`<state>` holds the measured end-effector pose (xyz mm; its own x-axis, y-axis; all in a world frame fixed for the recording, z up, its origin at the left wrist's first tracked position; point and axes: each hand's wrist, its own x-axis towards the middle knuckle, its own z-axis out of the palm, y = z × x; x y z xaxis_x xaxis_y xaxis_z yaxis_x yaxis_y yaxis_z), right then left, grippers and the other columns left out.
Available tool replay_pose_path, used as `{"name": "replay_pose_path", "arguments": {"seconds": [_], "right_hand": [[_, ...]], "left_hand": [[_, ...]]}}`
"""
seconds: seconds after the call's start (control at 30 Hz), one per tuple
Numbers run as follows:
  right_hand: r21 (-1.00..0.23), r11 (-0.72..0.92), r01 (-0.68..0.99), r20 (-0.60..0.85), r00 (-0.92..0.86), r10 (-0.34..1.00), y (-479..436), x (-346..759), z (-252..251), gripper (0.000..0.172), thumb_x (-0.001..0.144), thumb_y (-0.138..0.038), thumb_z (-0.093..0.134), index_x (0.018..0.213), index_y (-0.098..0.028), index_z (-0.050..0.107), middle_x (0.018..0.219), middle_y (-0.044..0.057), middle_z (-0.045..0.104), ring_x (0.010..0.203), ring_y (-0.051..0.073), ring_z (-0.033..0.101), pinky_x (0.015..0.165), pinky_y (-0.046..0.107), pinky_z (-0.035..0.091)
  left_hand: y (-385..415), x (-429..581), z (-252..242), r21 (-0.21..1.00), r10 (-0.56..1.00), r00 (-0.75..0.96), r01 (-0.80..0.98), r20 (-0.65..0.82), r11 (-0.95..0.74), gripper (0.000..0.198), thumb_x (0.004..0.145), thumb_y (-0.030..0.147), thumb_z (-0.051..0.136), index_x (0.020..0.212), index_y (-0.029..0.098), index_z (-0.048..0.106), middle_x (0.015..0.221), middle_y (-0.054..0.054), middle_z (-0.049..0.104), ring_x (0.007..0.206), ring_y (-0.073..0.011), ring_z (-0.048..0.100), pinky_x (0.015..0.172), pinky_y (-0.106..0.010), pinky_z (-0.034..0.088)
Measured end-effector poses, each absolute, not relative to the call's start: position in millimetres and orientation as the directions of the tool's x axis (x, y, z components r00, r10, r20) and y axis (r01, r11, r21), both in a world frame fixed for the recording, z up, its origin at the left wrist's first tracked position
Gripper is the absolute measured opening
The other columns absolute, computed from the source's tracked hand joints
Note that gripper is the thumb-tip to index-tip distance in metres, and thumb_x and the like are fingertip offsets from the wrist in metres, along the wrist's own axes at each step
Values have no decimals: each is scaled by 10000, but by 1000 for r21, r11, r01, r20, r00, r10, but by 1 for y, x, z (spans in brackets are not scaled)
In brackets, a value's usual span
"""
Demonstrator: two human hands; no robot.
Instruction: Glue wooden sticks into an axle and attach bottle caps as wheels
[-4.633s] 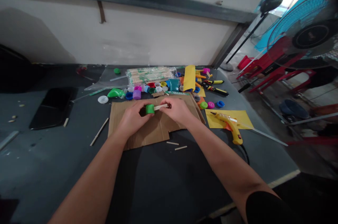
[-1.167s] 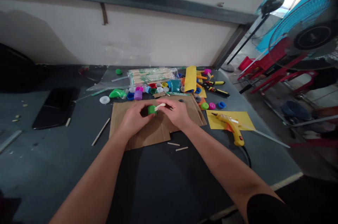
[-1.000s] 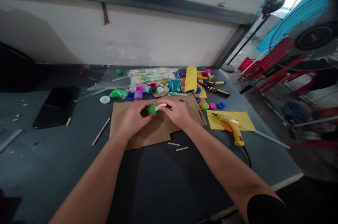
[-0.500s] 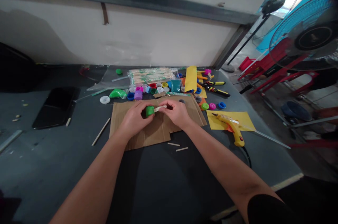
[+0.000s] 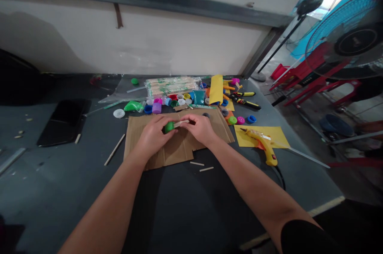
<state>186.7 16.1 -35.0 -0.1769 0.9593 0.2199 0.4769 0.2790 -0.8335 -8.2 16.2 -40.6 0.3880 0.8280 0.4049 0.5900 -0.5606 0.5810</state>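
Between the thumb and fingers of my left hand (image 5: 154, 135) is a green bottle cap (image 5: 169, 127), partly covered by the fingers. My right hand (image 5: 200, 128) pinches a short pale wooden stick piece (image 5: 181, 123), whose left end meets the cap. Whether the stick is fixed to the cap I cannot tell. Both hands are just above a piece of brown cardboard (image 5: 167, 154) on the dark table.
To the right, a yellow glue gun (image 5: 265, 146) lies on yellow paper (image 5: 279, 136). Bottle caps (image 5: 157, 107), bagged wooden sticks (image 5: 172, 86) and pliers (image 5: 245, 101) are along the back. A phone (image 5: 63, 122) lies left, near a loose stick (image 5: 114, 150).
The green cap has turned slightly in my left hand and shows a rounder face. My right hand is almost where it was, holding the stick.
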Motion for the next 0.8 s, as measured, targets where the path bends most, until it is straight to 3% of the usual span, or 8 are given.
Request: {"name": "replay_pose_path", "arguments": {"seconds": [0.8], "right_hand": [[-741, 357, 569, 279, -222, 934, 16, 186, -38, 174, 837, -318, 655, 942, -191, 711, 827, 29, 735, 708, 155, 644, 671, 251, 450]], "left_hand": [[16, -5, -44, 607, 882, 348, 640, 317, -470, 283, 828, 361, 634, 1090, 257, 647, 1069, -45, 694, 1020, -248, 615, 897, -398, 480]]}}
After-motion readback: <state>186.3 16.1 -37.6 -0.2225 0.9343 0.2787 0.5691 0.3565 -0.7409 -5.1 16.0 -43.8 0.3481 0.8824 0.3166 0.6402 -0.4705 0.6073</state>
